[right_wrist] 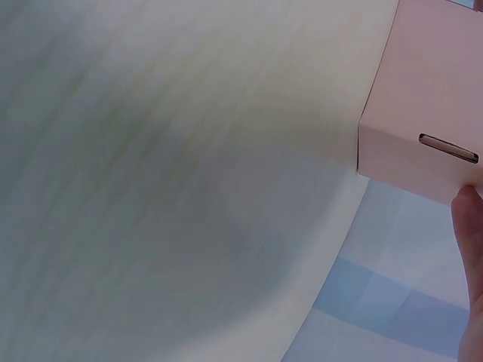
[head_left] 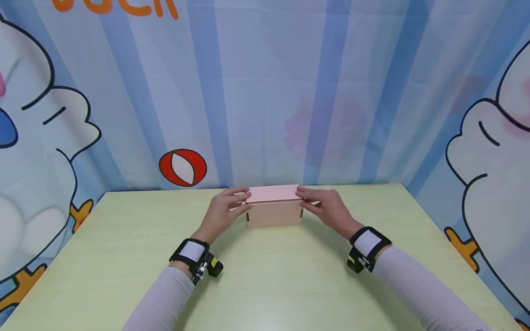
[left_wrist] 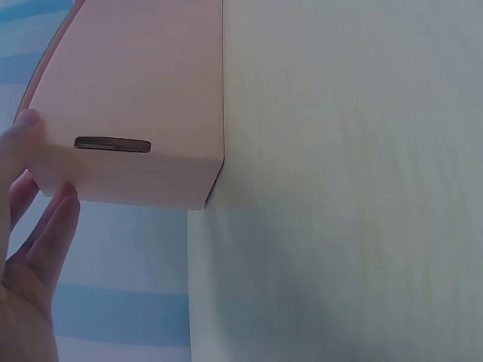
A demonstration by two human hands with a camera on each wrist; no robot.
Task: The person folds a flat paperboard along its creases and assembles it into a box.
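A small pink cardboard box point(head_left: 275, 214) stands on the table near its far edge, its flat top point(head_left: 273, 193) facing up. My left hand point(head_left: 222, 210) holds its left end, with the fingertips at the upper corner and the thumb lower down. At the opposite end, my right hand point(head_left: 330, 209) grips the box in much the same way. Both wrist views show a narrow dark slot close to an edge of the box point(left_wrist: 143, 75). In the right wrist view only the thumb point(right_wrist: 469, 226) is plain; the other fingers are mostly out of sight.
The pale wooden table point(head_left: 273, 285) reaches back to a blue striped cloth point(head_left: 265, 92) with printed cartoon figures and a red-and-white ball. Each wrist wears a black strap point(head_left: 192, 253) with a small camera.
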